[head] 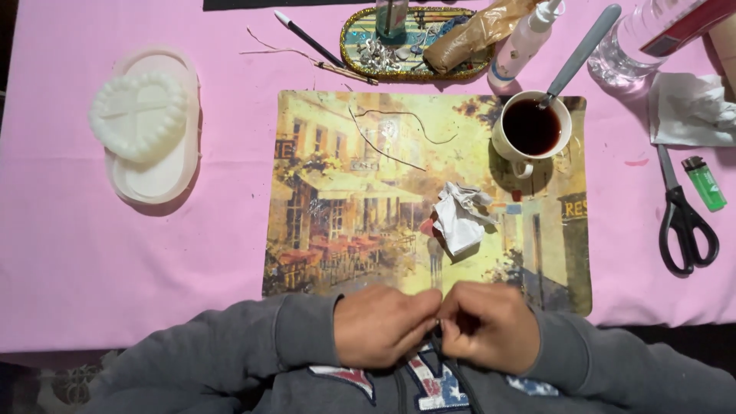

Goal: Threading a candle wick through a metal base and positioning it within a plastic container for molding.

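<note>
Packaging and labels, far right of tabletop

Clear plastic bottle (652,34) lying at top right corner, red label band (686,27); white squeeze bottle (524,42), blue-banded base, just left.

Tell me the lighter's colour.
The lighter is bright green with a metal top, seen in the head view, beside the black scissors.

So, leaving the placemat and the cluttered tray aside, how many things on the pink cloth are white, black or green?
White: 3, heart mould, crumpled tissue, mug
Black: 2, scissors, pen
Green: 1, lighter
Total: 6
</note>
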